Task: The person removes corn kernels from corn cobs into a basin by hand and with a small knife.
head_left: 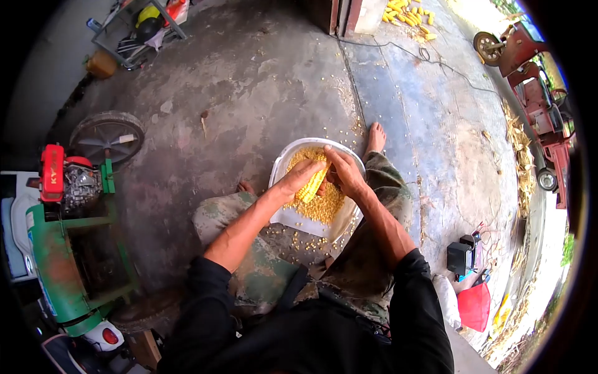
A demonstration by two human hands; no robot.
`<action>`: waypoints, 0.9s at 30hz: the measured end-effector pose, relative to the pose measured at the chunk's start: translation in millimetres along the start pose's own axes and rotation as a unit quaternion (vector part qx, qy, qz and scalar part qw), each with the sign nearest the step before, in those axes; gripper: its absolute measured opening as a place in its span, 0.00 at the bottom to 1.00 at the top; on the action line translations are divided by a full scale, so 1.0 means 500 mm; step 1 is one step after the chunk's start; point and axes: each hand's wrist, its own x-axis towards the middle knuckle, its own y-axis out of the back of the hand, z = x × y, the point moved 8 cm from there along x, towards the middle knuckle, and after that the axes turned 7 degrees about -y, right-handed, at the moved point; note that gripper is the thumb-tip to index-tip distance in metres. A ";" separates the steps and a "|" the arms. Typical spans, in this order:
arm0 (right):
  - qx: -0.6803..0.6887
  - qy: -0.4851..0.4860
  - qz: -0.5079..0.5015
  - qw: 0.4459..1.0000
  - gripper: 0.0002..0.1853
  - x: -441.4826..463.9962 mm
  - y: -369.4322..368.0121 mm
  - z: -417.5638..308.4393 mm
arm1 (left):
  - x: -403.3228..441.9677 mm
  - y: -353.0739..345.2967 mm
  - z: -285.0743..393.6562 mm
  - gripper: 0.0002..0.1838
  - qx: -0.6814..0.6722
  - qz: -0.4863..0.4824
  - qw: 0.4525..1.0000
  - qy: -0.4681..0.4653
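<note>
A yellow corn cob [309, 189] is held at a slant between my two hands, above a white basin [281, 216]. My left hand [301, 176] wraps the cob from the left side. From the right, my right hand [344, 171] grips its upper part, with the fingers partly hidden behind it. Loose corn kernels [321, 210] cover the bottom of the basin, which sits between my legs. More kernels lie scattered on the floor just in front of me.
To the left stands a green machine [56, 268] with a red engine [62, 174] and a wheel [107, 138]. Corn cobs [408, 14] lie in a pile at the top. A cable [425, 56] crosses the concrete floor. A red three-wheeled vehicle [529, 93] is at the right, near a black box [460, 257].
</note>
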 end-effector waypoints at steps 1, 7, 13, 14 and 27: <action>-0.021 0.022 0.008 0.999 0.23 0.001 -0.004 -0.013 | 0.001 0.007 0.006 0.15 0.027 -0.001 1.000 -0.016; -0.084 0.083 0.014 0.993 0.21 0.012 -0.017 -0.058 | -0.012 -0.011 0.062 0.14 0.074 0.040 0.992 -0.091; -0.134 0.107 -0.035 0.985 0.21 0.011 -0.020 -0.059 | -0.009 -0.011 0.057 0.16 0.083 0.031 0.992 -0.094; -0.119 0.113 -0.039 0.986 0.21 0.013 -0.021 -0.056 | -0.008 -0.004 0.052 0.16 0.088 0.043 0.992 -0.085; 0.049 0.025 -0.079 0.995 0.19 0.024 -0.034 -0.035 | -0.002 0.066 0.045 0.31 0.212 0.144 0.958 -0.131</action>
